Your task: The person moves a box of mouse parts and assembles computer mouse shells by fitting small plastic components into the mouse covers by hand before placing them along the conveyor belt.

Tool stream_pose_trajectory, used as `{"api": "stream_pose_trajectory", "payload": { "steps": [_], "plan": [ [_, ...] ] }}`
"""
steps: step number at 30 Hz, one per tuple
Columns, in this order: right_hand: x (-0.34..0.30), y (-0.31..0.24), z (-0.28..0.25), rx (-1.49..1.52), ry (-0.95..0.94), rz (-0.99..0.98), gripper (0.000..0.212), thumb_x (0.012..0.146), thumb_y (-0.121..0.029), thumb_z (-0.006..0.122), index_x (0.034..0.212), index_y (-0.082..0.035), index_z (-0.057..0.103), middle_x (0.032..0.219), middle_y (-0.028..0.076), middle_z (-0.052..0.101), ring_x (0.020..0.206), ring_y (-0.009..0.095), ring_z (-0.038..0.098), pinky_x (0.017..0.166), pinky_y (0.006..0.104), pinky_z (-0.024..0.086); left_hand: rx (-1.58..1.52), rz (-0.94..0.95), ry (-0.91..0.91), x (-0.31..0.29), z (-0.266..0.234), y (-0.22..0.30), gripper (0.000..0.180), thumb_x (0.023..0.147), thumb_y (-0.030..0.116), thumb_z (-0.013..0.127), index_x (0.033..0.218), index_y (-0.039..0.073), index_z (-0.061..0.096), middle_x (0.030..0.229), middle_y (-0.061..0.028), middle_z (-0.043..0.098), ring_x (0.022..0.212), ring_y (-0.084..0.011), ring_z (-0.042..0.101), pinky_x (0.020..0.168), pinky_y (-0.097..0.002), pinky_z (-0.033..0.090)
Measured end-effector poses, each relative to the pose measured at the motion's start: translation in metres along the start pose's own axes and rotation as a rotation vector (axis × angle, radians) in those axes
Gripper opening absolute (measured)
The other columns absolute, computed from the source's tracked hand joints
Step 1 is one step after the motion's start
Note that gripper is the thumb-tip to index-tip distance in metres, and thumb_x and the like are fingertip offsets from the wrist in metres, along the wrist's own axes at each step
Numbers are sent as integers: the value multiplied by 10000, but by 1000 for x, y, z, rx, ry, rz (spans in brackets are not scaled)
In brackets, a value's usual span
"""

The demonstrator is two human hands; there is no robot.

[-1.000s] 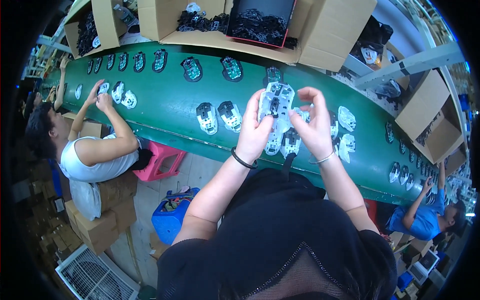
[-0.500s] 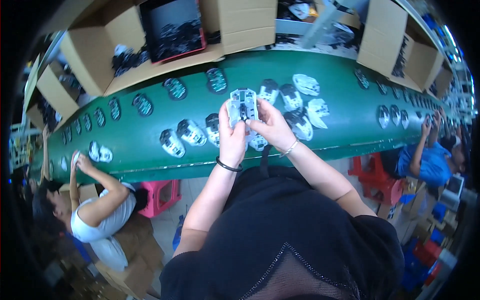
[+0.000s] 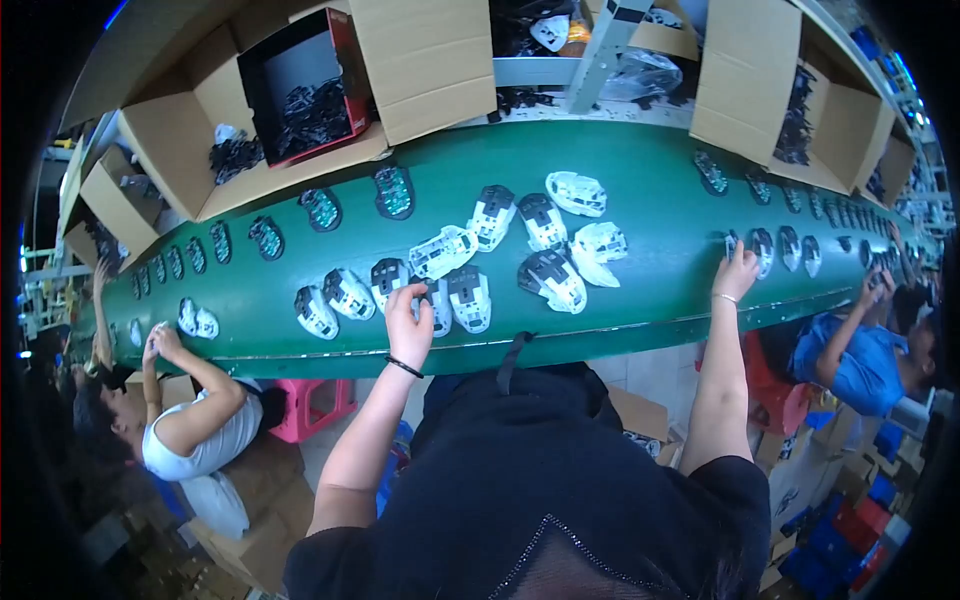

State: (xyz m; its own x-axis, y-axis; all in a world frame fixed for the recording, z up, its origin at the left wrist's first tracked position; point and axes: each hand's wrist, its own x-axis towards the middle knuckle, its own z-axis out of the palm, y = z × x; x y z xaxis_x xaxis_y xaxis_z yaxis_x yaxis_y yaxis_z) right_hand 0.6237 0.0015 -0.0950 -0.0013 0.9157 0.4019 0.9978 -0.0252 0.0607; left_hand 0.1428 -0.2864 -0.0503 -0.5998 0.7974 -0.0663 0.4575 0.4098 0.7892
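Observation:
Over on the right, my right hand [image 3: 737, 274] reaches across the green belt [image 3: 640, 285]. Its fingers pinch the near end of a black-and-white computer mouse shell [image 3: 731, 243], mostly covered by the hand. My left hand [image 3: 408, 325] hovers at the near side of a cluster, fingers loosely bent and apart. Beside its thumb lies a mouse shell [image 3: 439, 308], partly hidden; another mouse shell [image 3: 470, 300] is just right of it. A pale mouse shell [image 3: 443, 252] lies tilted beyond my left hand, touching its neighbours.
Mouse bases with green circuit boards [image 3: 394, 192] line the far side. Open cartons [image 3: 425, 70] stand behind the belt, one holding a black box [image 3: 300, 95] of small black parts. Co-workers sit left [image 3: 205, 425] and right [image 3: 850, 350]. A metal post [image 3: 606, 55] rises at the back.
The mouse shell that both hands held is out of them, and a pale shell now lies in the cluster. My right hand has swung far right; my left has moved left and nearer.

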Motion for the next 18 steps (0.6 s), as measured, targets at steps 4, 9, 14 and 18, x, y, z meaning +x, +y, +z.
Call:
{"api": "stream_pose_trajectory", "payload": {
  "steps": [4, 9, 14, 18],
  "plan": [
    [-4, -79, -28, 273, 58, -142, 477, 652, -71, 618, 1123, -128, 580, 1050, 135, 518, 966, 331, 479, 827, 426, 405, 139, 259, 81, -5, 10, 22, 231, 725, 35, 568, 954, 45, 593, 953, -147, 536, 930, -329, 490, 831, -398, 387],
    [13, -167, -52, 833, -764, -507, 603, 646, -83, 604, 1229, -188, 489, 1230, 199, 417, 1146, 378, 396, 985, 392, 352, 17, 651, -152, 75, 105, 121, 393, 698, 70, 589, 1084, 16, 536, 1093, -163, 501, 1024, -349, 450, 887, -397, 395],
    [-23, -175, -96, 784, -820, -605, 749, 573, -192, 745, 1260, -217, 444, 1257, 176, 405, 1190, 365, 368, 993, 436, 324, 466, 532, -387, 135, 161, 127, 590, 651, 137, 636, 1220, 114, 484, 1269, -143, 437, 1217, -336, 351, 944, -455, 366],
    [-65, -175, -65, 868, -603, -515, 536, 632, -114, 718, 1141, -113, 552, 1159, 122, 531, 1144, 306, 444, 962, 403, 355, 665, 582, -400, 150, 183, 120, 428, 680, 179, 643, 1100, 155, 569, 1179, -133, 493, 1163, -312, 417, 878, -449, 419]
  ]
}}
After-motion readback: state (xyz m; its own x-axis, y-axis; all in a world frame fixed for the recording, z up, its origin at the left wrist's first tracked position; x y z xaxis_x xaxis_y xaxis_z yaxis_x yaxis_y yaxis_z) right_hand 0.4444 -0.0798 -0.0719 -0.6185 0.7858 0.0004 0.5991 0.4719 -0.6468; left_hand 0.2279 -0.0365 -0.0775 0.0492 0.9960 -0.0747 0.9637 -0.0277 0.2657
